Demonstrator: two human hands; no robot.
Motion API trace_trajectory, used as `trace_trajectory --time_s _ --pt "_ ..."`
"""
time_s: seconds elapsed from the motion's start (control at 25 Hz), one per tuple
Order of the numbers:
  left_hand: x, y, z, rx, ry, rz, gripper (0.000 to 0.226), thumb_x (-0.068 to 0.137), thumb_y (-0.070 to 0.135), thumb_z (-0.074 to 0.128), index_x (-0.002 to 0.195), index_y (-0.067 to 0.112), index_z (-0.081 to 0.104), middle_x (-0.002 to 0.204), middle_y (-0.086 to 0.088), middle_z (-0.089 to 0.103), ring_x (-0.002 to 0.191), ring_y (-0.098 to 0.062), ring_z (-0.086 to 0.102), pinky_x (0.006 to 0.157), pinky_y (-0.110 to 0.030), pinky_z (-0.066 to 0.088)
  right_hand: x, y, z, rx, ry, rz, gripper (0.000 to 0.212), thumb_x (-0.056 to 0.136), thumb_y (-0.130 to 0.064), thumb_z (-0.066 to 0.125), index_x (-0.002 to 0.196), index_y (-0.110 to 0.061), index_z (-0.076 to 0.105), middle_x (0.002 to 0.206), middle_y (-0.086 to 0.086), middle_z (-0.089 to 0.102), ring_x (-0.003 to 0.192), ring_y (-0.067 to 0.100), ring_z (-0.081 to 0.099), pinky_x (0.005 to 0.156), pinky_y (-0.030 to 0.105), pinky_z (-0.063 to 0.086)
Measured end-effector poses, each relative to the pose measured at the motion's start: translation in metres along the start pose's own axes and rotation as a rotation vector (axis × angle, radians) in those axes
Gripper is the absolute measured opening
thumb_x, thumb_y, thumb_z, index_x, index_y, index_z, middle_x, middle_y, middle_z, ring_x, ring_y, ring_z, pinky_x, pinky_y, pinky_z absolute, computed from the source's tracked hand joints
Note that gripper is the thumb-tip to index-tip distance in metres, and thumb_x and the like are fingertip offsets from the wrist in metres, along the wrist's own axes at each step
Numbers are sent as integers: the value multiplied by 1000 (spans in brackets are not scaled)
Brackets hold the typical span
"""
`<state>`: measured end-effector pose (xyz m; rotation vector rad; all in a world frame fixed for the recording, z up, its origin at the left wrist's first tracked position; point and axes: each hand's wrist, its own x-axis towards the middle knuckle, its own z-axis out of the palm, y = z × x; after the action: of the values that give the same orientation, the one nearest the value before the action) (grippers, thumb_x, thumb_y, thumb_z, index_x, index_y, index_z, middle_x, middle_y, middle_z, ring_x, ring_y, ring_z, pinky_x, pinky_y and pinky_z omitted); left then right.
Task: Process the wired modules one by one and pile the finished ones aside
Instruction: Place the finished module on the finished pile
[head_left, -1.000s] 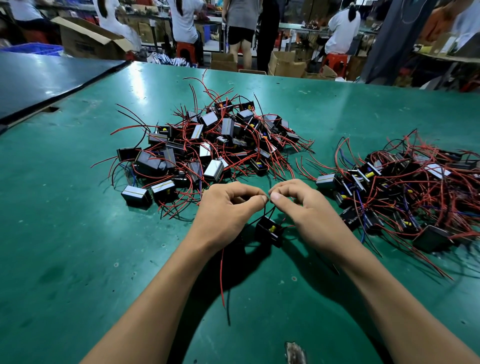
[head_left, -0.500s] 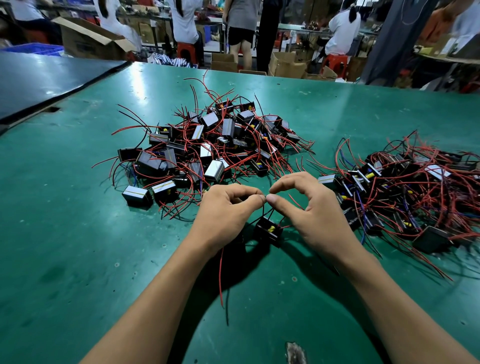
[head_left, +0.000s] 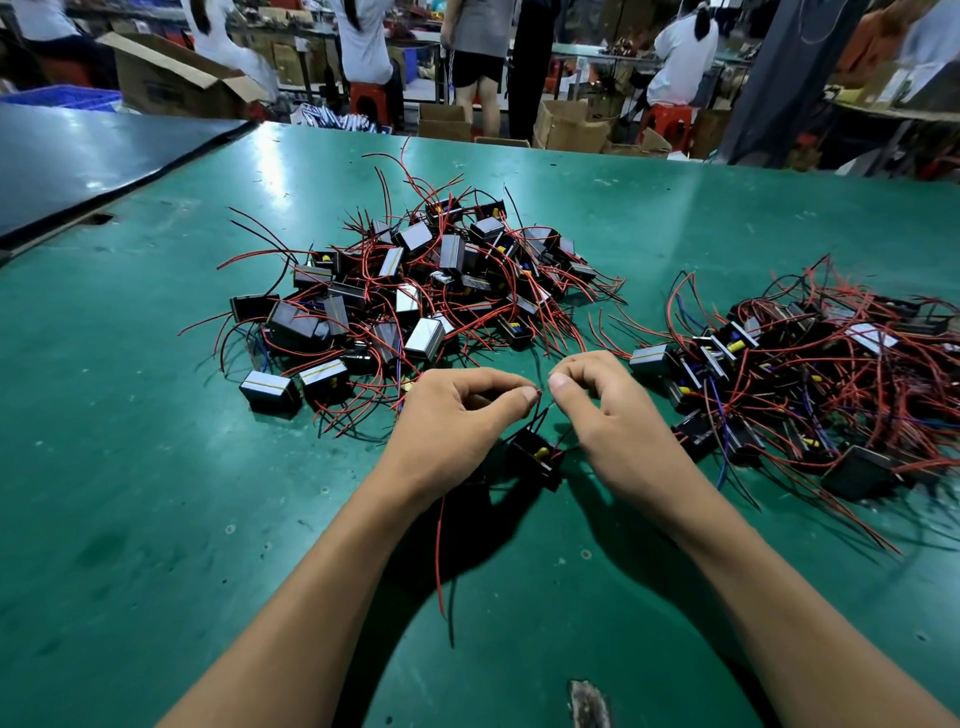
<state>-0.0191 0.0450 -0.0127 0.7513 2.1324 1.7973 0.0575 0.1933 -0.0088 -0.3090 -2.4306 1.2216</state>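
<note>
- Hands meeting over the green table (head_left: 156, 493), and I'm using the single black module (head_left: 535, 457) lying on it between my wrists as my landmark.
- My left hand (head_left: 452, 421) sits just left of that module, fingers curled in, thumb and forefinger pressed together on thin wire ends right above it.
- My right hand (head_left: 618, 421) sits just right of the module, also curled, thumb and forefinger pinching close to the same spot; the two thumb tips are nearly touching, a red strand showing between them.
- Black leads rise from the module up to the pinch; I can't tell exactly which strand each hand has.
- One long red wire (head_left: 440, 551) and a dark one trail from under my left hand toward me, well nearer me than the module.
- Beyond the module and to its left, a big heap of modules (head_left: 410, 291), black boxes with pale tops, red wires sticking out every way.
- To the module's right, a second tangled pile (head_left: 810, 374), red, black and some blue wires, yellow parts showing.
- Farther beyond the module, past the table edge, cardboard boxes (head_left: 566, 124) and people at other benches.
</note>
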Motion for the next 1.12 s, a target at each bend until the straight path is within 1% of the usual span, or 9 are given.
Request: trace_trajectory --time_s 0.08,0.24,0.36,0.48,0.68,0.84,0.92,1.0,1.12 --pt "3 -2 -2 -17 51 -18 14 92 29 67 92 21 79 82 0 76 76 -13 69 73 -27 54 3 3 -5 15 52 37 19 102 -23 53 84 -27 57 100 -9 56 90 -6 51 81 7 36" --pt "9 -7 -8 -46 151 -69 25 99 32 55 96 19 77 90 6 76 89 -7 70 88 -31 56 13 18 -21 73 244 146 24 102 -29 53 89 -12 65 100 5 61 92 5 56 80 10 39" --pt "10 -9 -4 -55 96 -100 26 100 31 53 96 19 76 93 4 76 93 -11 71 96 -39 54 21 32 -33 19 419 203 35 100 -28 52 80 -1 64 92 12 61 86 19 54 76 28 40" --pt "8 -10 0 3 22 -70 23 99 31 55 100 20 76 97 1 76 101 -17 69 99 -41 51 27 41 -47 -31 556 271 39 98 -26 50 62 -10 52 79 11 50 78 23 42 73 31 31" --pt "6 -10 1 71 -21 -40 16 96 31 60 105 29 73 96 15 75 97 -3 68 98 -30 51 32 55 -70 -5 761 382 39 96 -28 45 58 -21 40 87 8 42 81 19 34 74 32 25" --pt "5 -11 1 107 -37 -37 18 95 34 60 103 26 74 92 14 75 93 -2 69 96 -33 53 31 60 -75 1 861 426 29 99 -29 43 77 -12 53 98 11 47 80 21 40 71 30 27" --pt "5 -12 1 117 -45 -36 19 95 35 61 101 25 75 90 12 76 92 -5 70 96 -37 53 28 55 -70 -62 895 437 27 100 -31 46 96 -10 62 117 12 53 90 22 46 73 26 29" --pt "5 -13 2 123 -46 -42 18 95 34 61 99 24 76 89 12 76 91 -5 70 95 -38 54 23 45 -63 -111 944 341 25 99 -30 51 109 -10 61 128 11 48 98 22 52 77 29 36" --pt "6 -14 3 127 -54 -55 17 95 33 62 98 24 76 88 13 76 89 -4 71 94 -37 55 16 32 -48 -335 954 -94 22 92 -19 61 109 -5 61 117 16 54 105 29 55 92 39 45"
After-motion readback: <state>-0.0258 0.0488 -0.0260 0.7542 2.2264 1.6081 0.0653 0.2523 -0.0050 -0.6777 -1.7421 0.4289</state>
